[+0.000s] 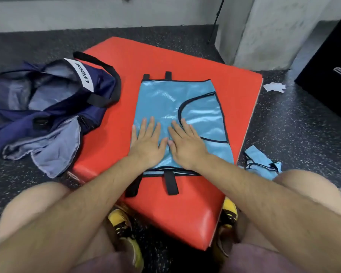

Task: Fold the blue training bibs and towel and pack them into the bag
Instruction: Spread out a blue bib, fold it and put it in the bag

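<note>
A light blue training bib (pixel 165 99) with black trim and black straps lies flat on a red pad (pixel 185 213). My left hand (pixel 148 142) and my right hand (pixel 185 144) press flat on its near half, side by side, fingers spread, holding nothing. A navy bag (pixel 53 91) with a black handle and a white label lies open at the pad's left edge, half on the floor. A grey towel (pixel 53 150) spills from the bag onto the floor. Another light blue bib (pixel 262 162) lies crumpled on the floor by my right knee.
Dark speckled floor (pixel 295 123) surrounds the pad. A concrete pillar (pixel 268 30) stands at the back right, with a black box (pixel 331 71) to its right. A scrap of white paper (pixel 274 87) lies on the floor. My knees and yellow shoes (pixel 124 227) are close below.
</note>
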